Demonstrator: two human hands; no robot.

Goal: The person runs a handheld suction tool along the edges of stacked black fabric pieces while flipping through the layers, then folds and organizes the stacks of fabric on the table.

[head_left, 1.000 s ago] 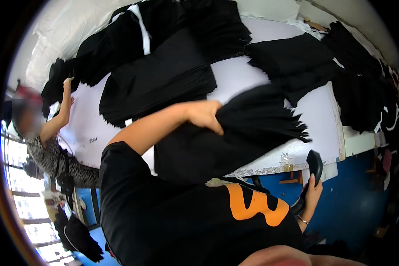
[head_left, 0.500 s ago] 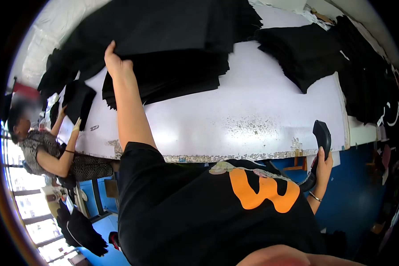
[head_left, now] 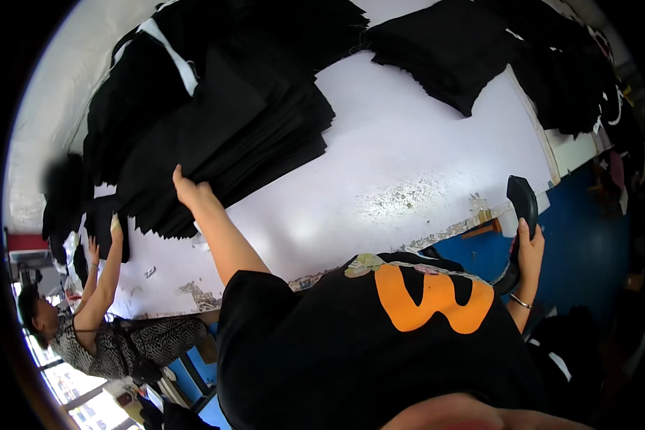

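My left hand (head_left: pixel 192 192) is at the front edge of a stack of black fabric pieces (head_left: pixel 265 143), closed on the edge of a piece of black fabric (head_left: pixel 218 104); some of its fingers are hidden by the cloth. Off the table's front edge at the right, my right hand (head_left: pixel 529 251) is wrapped round a black curved hand-held device (head_left: pixel 523 201). The device's broad end points up, and its lower part curves down beside my shirt. What kind of device it is does not show.
A white table (head_left: pixel 337 186) has a worn, flaking front edge. Another black fabric stack (head_left: pixel 437 50) lies at the back right. To the left, a co-worker (head_left: pixel 100 333) reaches over a dark cloth (head_left: pixel 107 226) on the table. Blue floor (head_left: pixel 588 244) shows at right.
My view has turned. The raised black fabric now lies lower over the stack, and my left hand is lower with it. The co-worker's hands have moved with the dark cloth, now on the table.
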